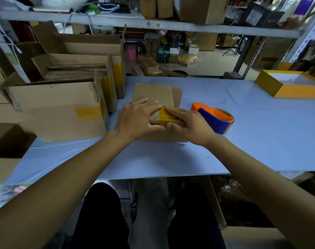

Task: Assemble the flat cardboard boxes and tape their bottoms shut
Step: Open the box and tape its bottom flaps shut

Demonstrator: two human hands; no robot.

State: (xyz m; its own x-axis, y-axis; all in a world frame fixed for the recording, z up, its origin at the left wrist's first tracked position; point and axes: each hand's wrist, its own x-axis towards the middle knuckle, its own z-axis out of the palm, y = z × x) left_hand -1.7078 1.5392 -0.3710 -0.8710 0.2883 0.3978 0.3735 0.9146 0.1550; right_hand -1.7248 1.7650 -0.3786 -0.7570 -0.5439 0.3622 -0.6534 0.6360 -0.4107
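A small cardboard box (153,94) stands on the pale blue table (243,141) in front of me, bottom side up, with a strip of yellowish tape (168,116) across its closed flaps. My left hand (137,119) lies flat on the box top, fingers straight, thumb down the near side. My right hand (189,126) presses the tape with its forefinger and thumb at the box's right edge. An orange and blue tape dispenser (214,118) lies on the table just right of my right hand.
Several taped and open cardboard boxes (63,112) crowd the table's left side. A yellow tray-like box (289,85) sits at the far right. A metal shelf (153,24) runs overhead. More cartons stand on the floor beyond and under the table.
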